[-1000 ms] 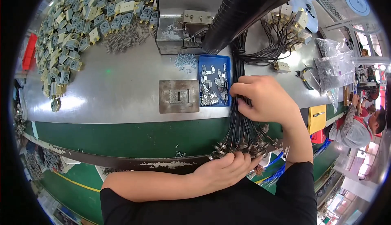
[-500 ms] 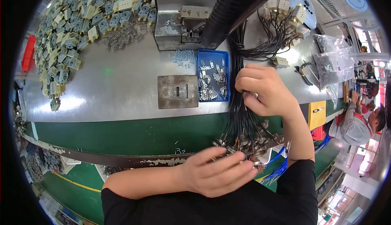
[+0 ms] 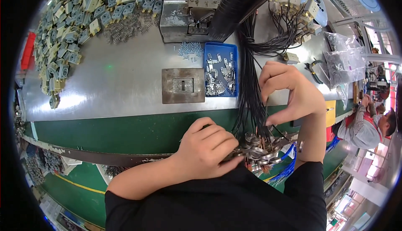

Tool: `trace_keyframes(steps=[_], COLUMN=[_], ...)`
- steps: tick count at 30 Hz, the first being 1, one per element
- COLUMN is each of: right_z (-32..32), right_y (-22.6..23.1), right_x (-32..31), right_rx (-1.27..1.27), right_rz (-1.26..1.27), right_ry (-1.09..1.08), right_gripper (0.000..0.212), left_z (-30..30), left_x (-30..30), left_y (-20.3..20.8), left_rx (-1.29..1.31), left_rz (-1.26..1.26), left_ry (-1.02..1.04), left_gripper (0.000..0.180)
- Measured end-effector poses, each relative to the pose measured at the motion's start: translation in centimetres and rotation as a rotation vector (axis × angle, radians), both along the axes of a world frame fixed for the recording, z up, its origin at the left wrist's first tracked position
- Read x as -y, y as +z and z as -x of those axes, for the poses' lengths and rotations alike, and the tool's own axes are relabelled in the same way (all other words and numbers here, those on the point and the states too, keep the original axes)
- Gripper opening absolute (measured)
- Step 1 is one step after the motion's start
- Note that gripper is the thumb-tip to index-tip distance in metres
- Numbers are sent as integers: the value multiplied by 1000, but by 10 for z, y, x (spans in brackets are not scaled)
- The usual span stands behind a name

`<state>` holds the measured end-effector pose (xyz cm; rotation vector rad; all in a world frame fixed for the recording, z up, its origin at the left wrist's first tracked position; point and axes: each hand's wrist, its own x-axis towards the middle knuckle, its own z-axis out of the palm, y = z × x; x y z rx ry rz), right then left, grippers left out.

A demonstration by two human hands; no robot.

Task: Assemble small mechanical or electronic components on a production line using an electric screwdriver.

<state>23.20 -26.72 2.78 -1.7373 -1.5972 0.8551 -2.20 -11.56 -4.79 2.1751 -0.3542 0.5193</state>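
A thick bundle of black cables (image 3: 250,84) runs down over the table's front edge. Round silvery metal pieces (image 3: 261,152) cluster at its lower ends, with some bare copper strands. From the left, my left hand (image 3: 207,149) reaches in with curled fingers, its index finger and thumb closed at the edge of this cluster on a metal cable end. To the right of the bundle is my right hand (image 3: 293,91), thumb and index finger apart; its fingertips are close to the outermost cables.
A blue tray (image 3: 235,70) of small metal tabs stands beside a square metal block (image 3: 169,86) and loose screws (image 3: 190,51). Behind is a machine (image 3: 180,19). Socket parts (image 3: 71,34) and springs (image 3: 125,29) pile up left; pliers (image 3: 314,73) and bags (image 3: 343,61) lie right. A person (image 3: 362,130) sits far right.
My right hand has let go of the bundle and shifted right and nearer, its fingers spreading. My left hand has moved up and left, its fingers curling. The metal ends are gathered closer together.
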Motion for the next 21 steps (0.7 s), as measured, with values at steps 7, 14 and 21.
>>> trace_keyframes(steps=[7,14,21], right_z=[31,36,43], right_y=[-3,7,0], right_x=[-18,-31,-45], right_rx=[166,380,391], right_rz=[-43,-101,-255], right_ry=[-150,-160,-183], right_gripper=[34,35,35], left_z=[-5,-5,2], left_x=[-1,-2,-14], left_y=[7,17,14], left_rx=[-103,-144,-262], left_rz=[435,411,710], left_ry=[-2,163,45], left_gripper=[51,60,46])
